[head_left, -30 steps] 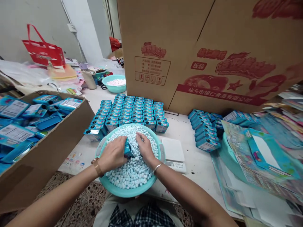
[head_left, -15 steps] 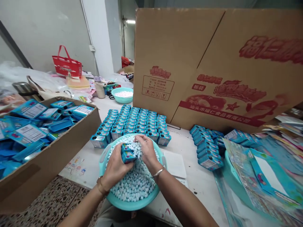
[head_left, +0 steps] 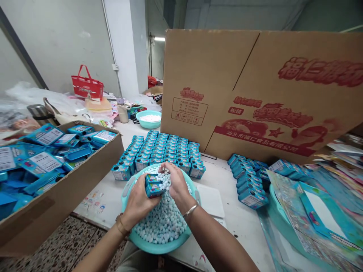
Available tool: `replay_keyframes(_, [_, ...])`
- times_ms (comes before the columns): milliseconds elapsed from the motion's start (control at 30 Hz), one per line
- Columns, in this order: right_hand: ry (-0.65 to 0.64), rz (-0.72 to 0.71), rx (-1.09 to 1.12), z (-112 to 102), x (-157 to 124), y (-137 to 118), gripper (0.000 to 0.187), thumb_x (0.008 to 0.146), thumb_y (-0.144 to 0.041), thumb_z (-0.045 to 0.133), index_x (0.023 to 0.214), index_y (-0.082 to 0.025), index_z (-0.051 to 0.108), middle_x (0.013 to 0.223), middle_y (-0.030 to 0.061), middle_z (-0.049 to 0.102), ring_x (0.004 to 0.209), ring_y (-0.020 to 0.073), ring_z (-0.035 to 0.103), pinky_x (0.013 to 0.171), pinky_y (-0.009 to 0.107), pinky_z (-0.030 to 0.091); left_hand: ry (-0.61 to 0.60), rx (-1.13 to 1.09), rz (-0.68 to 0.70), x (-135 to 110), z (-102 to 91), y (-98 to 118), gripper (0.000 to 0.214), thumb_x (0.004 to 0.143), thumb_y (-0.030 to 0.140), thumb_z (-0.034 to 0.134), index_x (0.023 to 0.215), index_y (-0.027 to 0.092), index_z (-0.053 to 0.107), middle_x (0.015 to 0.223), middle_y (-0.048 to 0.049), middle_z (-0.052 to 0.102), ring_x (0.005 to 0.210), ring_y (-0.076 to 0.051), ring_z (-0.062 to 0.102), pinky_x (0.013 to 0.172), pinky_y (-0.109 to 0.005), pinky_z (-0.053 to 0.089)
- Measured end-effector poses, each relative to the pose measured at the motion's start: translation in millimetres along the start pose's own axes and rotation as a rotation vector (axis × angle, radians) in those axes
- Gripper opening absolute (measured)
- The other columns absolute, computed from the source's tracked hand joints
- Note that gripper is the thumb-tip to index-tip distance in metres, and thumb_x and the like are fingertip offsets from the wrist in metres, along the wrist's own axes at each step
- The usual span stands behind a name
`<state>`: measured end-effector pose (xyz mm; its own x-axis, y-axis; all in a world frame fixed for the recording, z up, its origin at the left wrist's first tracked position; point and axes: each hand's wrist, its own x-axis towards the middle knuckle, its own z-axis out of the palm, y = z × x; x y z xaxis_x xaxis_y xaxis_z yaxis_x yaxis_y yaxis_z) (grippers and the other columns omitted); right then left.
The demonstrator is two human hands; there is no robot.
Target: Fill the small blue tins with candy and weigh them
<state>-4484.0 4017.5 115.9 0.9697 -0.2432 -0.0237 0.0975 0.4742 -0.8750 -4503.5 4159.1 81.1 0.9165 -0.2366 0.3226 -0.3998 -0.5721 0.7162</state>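
Note:
A turquoise basin (head_left: 159, 247) filled with small pale blue and white candies (head_left: 161, 226) is in front of me. Over it, my left hand (head_left: 139, 202) is wrapped round what look like two small blue printed boxes (head_left: 154, 189), one against the other. My right hand (head_left: 175, 182) is cupped at the boxes' right side, its fingers curled round a heap of candies pressed against them. The boxes' openings are hidden behind the candies and fingers. Just beyond the basin, rows of upright blue boxes (head_left: 159, 149) with dark round holes stand close together.
At left, a cardboard carton (head_left: 85, 162) is full of blue boxes. A large printed carton (head_left: 215, 87) rises behind the rows. More blue boxes (head_left: 249, 181) stand at right, near printed sheets over another basin (head_left: 283, 211). A white scale-like device (head_left: 211, 198) lies beside my basin.
The view has tilted up slightly, so the scene sits lower. My right fingers have curled further round the candies at the boxes; my left hand keeps its hold.

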Motion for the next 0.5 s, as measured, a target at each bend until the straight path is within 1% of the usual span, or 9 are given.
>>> replay_keyframes(167, [-0.021,0.043,0.056,3,-4,-4,0.025,0.075,-0.044,0.064,0.068,-0.019,0.068,0.068,0.0022,0.064,0.070,0.0173,0.056,0.075,0.031,0.042,0.010,-0.043,-0.028,-4,-6.5,6,0.069,0.065,0.032,0.075,0.125,0.021,0.042,0.115,-0.0072,0.060,0.105,-0.026,0.060,0.089,-0.040,0.050])
replay_keyframes(233, [-0.018,0.060,0.067,4,-5,-5,0.025,0.074,-0.043,0.066,0.067,-0.019,0.069,0.069,0.0027,0.064,0.070,0.0174,0.057,0.075,0.031,0.043,0.005,-0.050,-0.026,-6,-7.5,8,0.069,0.065,0.032,0.076,0.124,0.021,0.042,0.115,-0.0070,0.060,0.105,-0.026,0.060,0.089,-0.040,0.050])
replay_keyframes(367, [0.007,0.068,0.105,6,-7,-5,0.025,0.072,-0.044,0.069,0.068,-0.019,0.070,0.071,0.0033,0.066,0.074,0.0183,0.060,0.079,0.032,0.046,0.012,-0.069,-0.021,-9,-7.6,10,0.070,0.066,0.034,0.076,0.125,0.020,0.042,0.115,-0.0076,0.060,0.105,-0.026,0.060,0.089,-0.041,0.049])
replay_keyframes(500, [0.001,0.059,0.136,9,-11,-7,0.026,0.071,-0.046,0.071,0.068,-0.020,0.070,0.074,0.0038,0.067,0.077,0.0198,0.062,0.084,0.035,0.048,0.019,-0.083,-0.026,-8,-4.6,11,0.068,0.066,0.035,0.076,0.124,0.021,0.043,0.113,-0.0066,0.061,0.102,-0.025,0.062,0.086,-0.039,0.050])
